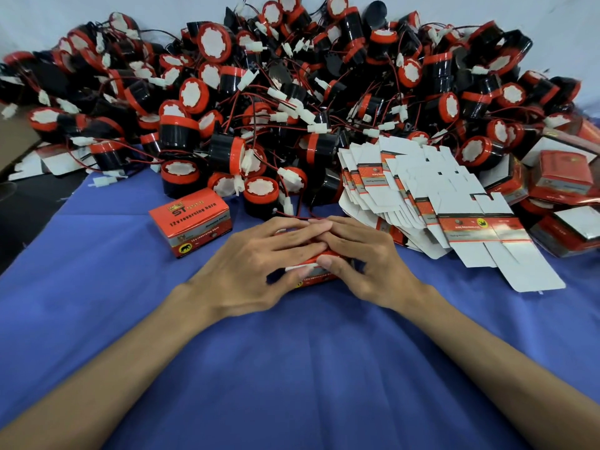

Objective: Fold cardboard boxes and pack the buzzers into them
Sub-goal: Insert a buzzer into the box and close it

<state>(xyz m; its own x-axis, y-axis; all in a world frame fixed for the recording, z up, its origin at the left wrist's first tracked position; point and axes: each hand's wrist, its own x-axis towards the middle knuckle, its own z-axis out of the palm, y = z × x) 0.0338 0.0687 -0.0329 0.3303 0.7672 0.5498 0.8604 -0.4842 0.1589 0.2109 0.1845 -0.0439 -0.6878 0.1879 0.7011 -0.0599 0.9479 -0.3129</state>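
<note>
The left hand [259,264] and right hand [367,264] curl over a small red box [319,278] on the blue cloth [292,368], fingertips meeting on top and thumbs pressed to its near white-edged flap. A closed box [191,222] stands at ten o'clock from them and fanned flat blanks [438,206] lie at two o'clock. The heap of buzzers [292,92] fills twelve o'clock.

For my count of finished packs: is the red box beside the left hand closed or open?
Closed: the red box stands fully formed, with no flap sticking out.
</note>
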